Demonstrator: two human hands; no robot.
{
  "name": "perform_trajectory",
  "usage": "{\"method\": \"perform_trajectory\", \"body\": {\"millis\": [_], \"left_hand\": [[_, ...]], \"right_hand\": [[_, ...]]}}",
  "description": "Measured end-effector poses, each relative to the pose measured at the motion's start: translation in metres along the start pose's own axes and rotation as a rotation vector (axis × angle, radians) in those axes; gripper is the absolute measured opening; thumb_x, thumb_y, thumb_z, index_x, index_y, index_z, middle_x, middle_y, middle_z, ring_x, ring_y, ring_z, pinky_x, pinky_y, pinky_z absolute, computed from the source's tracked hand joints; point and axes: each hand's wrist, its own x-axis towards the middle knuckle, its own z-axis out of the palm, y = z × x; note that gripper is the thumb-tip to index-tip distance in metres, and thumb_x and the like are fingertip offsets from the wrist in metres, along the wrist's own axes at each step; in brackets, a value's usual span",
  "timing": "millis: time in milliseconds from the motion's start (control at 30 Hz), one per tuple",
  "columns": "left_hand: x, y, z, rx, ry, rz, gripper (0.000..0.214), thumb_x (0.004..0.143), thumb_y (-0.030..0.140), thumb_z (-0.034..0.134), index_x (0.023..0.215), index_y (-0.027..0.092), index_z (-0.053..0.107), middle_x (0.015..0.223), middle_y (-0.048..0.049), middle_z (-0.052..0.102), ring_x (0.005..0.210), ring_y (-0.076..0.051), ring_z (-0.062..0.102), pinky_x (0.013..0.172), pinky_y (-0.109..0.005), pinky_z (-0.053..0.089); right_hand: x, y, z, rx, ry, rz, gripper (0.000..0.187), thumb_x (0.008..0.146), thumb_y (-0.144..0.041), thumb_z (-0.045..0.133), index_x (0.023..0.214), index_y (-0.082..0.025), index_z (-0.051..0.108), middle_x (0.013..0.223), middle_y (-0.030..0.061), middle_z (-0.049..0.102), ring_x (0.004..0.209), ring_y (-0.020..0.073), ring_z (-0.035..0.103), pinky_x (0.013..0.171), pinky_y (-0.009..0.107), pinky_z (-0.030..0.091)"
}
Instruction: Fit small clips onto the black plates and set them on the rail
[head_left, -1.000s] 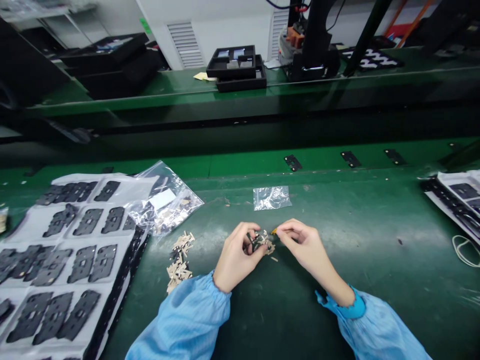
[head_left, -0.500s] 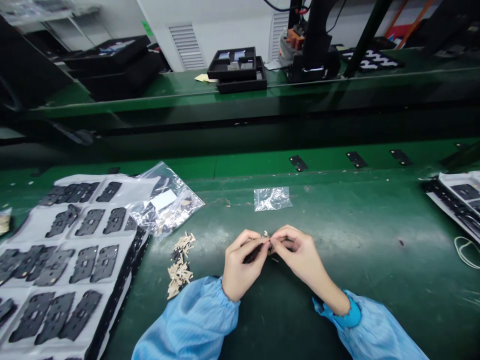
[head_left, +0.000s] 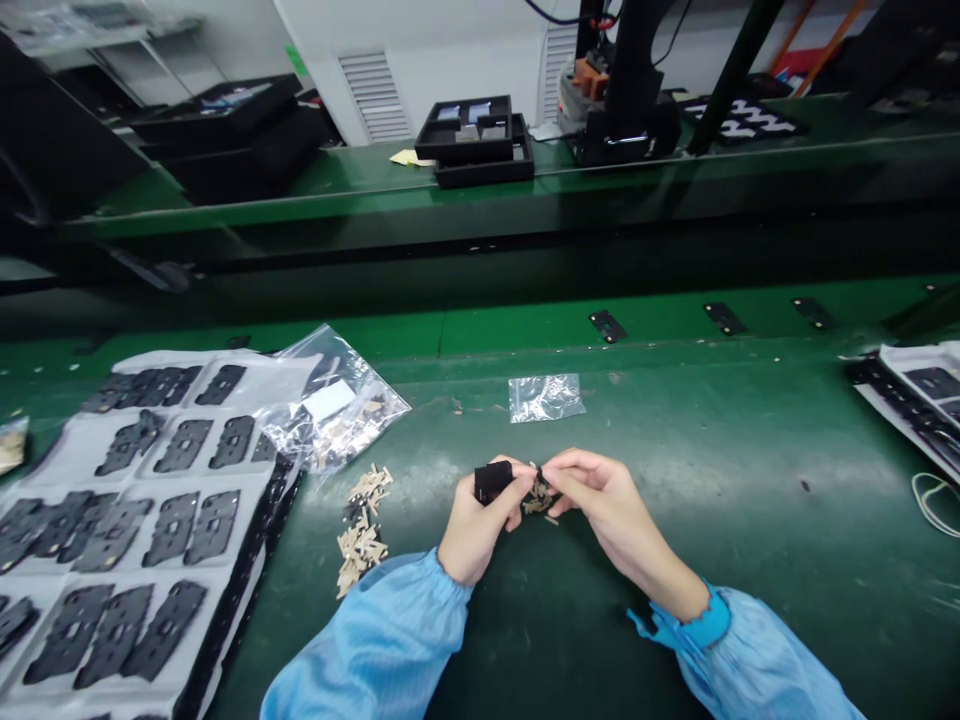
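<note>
My left hand (head_left: 480,525) is closed around a flat black part (head_left: 493,482), with its broad face turned up between thumb and fingers. Fingertips of my right hand (head_left: 600,495) are pinched together at the right end of that part; something small and dark shows there, too small to name. Just beneath the fingertips lies a little heap of small beige pieces (head_left: 538,498) on the green table. Left of my left hand spreads a longer pile of beige strips (head_left: 361,545) with a few dark bits among them.
A tray sheet (head_left: 176,370) with rows of flat black parts lies at left, a zip bag (head_left: 334,410) over its corner. A small clear bag (head_left: 545,398) lies ahead of my hands. Several black parts (head_left: 607,326) ride the green strip behind. Another tray (head_left: 907,405) stands at right.
My left hand has turned, so the black part's broad face now shows instead of its edge. The fingertips have parted slightly. Black parts on the green strip have shifted right.
</note>
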Motion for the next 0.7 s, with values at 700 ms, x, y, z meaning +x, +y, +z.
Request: {"method": "perform_trajectory", "body": {"millis": [700], "left_hand": [[0.012,0.009,-0.017,0.162,0.276,0.113,0.032,0.075,0.033,0.064,0.100,0.016,0.057,0.085,-0.0058,0.067,0.067,-0.016,0.066,0.056,-0.024,0.055]], "right_hand": [[-0.017,-0.014,0.012,0.045,-0.056,0.113,0.025,0.083,-0.037,0.057,0.087,-0.017,0.073,0.101,0.0080,0.052,0.079,0.0155,0.052,0.047,0.021,0.051]]}}
